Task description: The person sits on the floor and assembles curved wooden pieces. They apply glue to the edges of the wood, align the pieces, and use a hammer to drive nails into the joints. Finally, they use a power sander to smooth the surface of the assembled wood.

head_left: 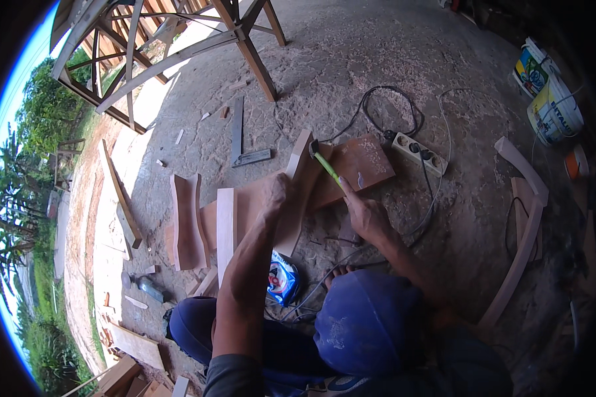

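My left hand is closed round a pale curved wooden piece, which slants up and away over a broad brown board. My right hand grips the green handle of a hammer. The hammer's dark head is right beside the far end of the wooden piece; whether they touch I cannot tell. Left of my left forearm stands another pale wooden piece. A hollowed, curved wooden piece lies further left, at the board's near left end.
A metal carpenter's square lies beyond the board. Power strip and looping cables lie to the right. A wooden frame stands far left, buckets far right. Near my knees are a blue packet and a bottle.
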`<state>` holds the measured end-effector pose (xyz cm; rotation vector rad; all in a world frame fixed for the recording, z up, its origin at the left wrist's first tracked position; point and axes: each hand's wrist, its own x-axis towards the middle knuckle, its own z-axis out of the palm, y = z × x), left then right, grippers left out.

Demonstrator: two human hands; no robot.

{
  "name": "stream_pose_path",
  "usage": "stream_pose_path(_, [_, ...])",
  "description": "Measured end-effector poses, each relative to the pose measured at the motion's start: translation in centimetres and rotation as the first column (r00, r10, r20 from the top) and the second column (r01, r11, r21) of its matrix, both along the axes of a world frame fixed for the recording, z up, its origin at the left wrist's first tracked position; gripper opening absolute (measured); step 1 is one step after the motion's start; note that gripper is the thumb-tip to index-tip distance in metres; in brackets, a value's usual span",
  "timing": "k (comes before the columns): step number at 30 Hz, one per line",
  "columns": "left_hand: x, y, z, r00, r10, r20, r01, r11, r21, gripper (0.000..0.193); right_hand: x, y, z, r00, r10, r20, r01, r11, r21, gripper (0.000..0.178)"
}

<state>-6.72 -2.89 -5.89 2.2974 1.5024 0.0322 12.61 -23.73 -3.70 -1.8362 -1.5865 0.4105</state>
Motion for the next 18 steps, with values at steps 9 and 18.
stream_pose_path(9, [1.6, -0.4, 2.3, 1.000, -0.009, -0.012, 0.009, 1.000, 0.007, 0.044, 0.0, 0.5, 1.3, 0.996, -0.080, 0.032, 0.063, 0.929, 0.365, 0.059])
stream_pose_path(18, [-0.1, 1.9, -1.7, 0.996, -0.086, 0.032, 0.083, 0.992, 0.096, 0.039, 0.6, 0.9, 5.4, 1.000, -0.022, 0.000, 0.021, 0.976, 0.219, 0.058])
